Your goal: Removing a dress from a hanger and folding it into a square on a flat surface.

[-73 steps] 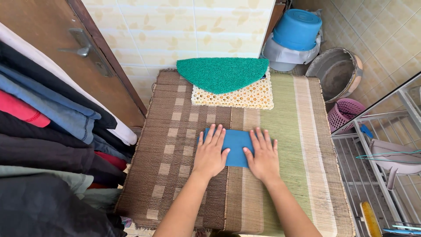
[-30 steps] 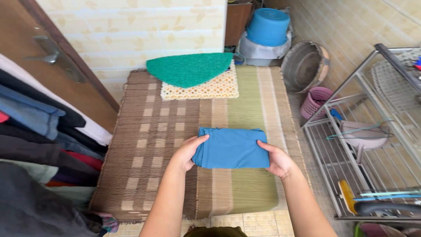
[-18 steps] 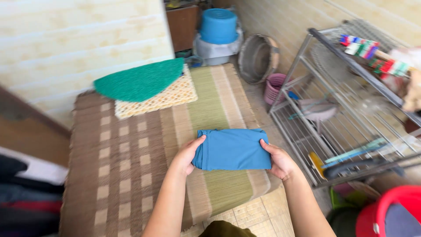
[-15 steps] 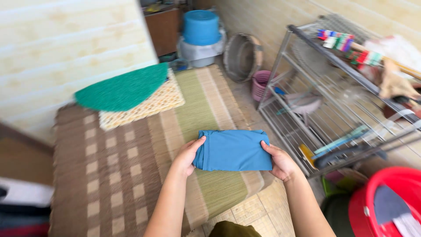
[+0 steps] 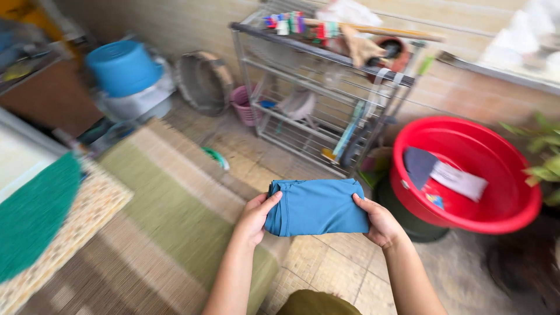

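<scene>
Head view, sole camera: a folded blue cloth [image 5: 318, 207] is held in the air above the tiled floor [image 5: 338, 271], between the edge of the woven mat [image 5: 169, 233] and the red tub [image 5: 466, 175]. The left hand [image 5: 255, 217] pinches the cloth's left edge, thumb on top and fingers beneath; the right hand [image 5: 380, 220] pinches the right edge in the same way. Both grips are closed on fabric, neither hand spread.

Handling judgement: the cloth looks light, soft and limp (it keeps its flat rectangle only because both ends are supported). It is not fragile and does not look slippery, but the folded layers could slide apart if one side were let go. Best hold appears to be at the two short edges, gripping through all layers, as now.

Surroundings: a metal wire rack [image 5: 326, 99] stands behind, a blue bucket [image 5: 123, 67] at upper left. The tub holds a few cloth pieces; much of the frame is motion-blurred
</scene>
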